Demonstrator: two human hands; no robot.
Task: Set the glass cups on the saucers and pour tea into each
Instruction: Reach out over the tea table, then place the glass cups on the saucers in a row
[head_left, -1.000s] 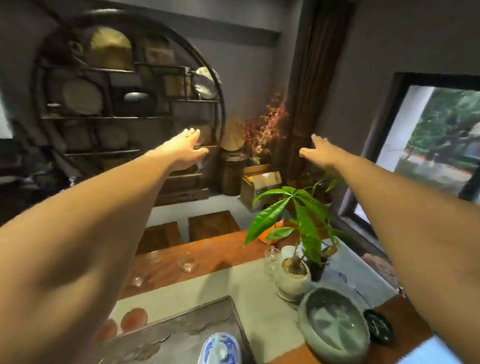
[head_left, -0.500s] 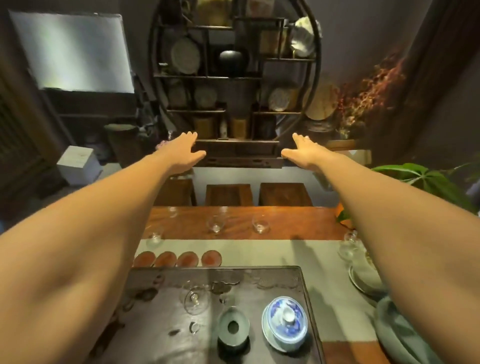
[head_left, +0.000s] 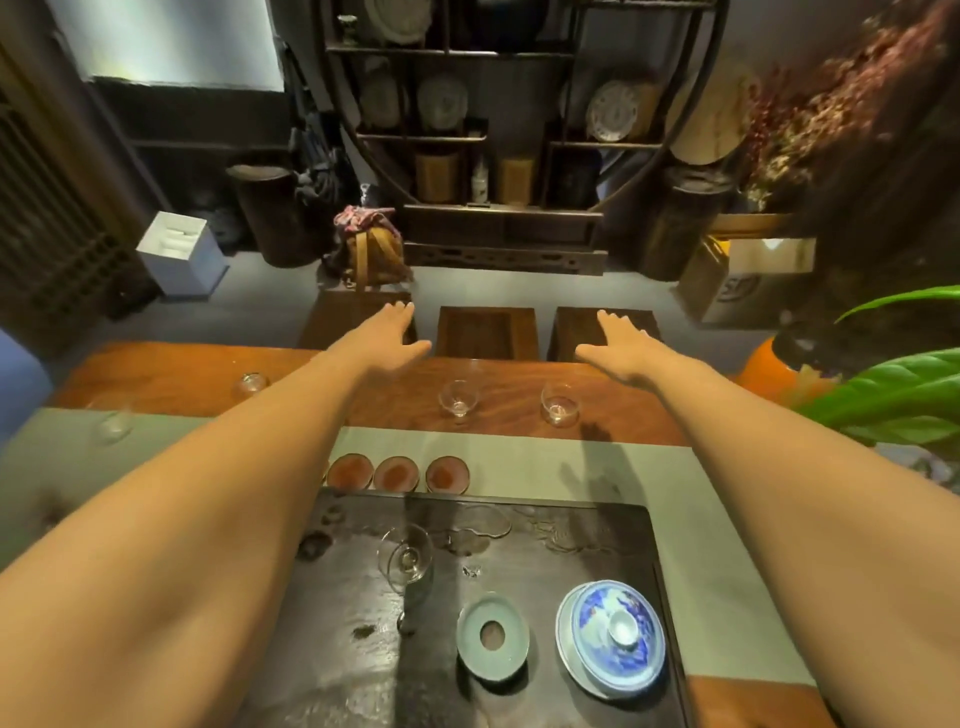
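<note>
Wooden tea table (head_left: 156, 371): both the left hand (head_left: 387, 335) and right hand (head_left: 621, 348) reach out flat and empty, past the glass cups (head_left: 458, 399) below them, saucers (head_left: 396, 473) nearer; a careless forearm could topple the glassware

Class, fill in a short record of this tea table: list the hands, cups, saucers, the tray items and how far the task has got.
left hand: open, stretched forward, holding nothing
right hand: open, stretched forward, holding nothing
small clear glass cups: four on the table, e.g. and; none on a saucer
round reddish-brown saucers: three visible in a row, all bare
dark stone tea tray: holds glass pitcher, celadon ring-shaped strainer, blue-and-white lidded gaiwan
task stage: no cup placed, no tea poured
</note>
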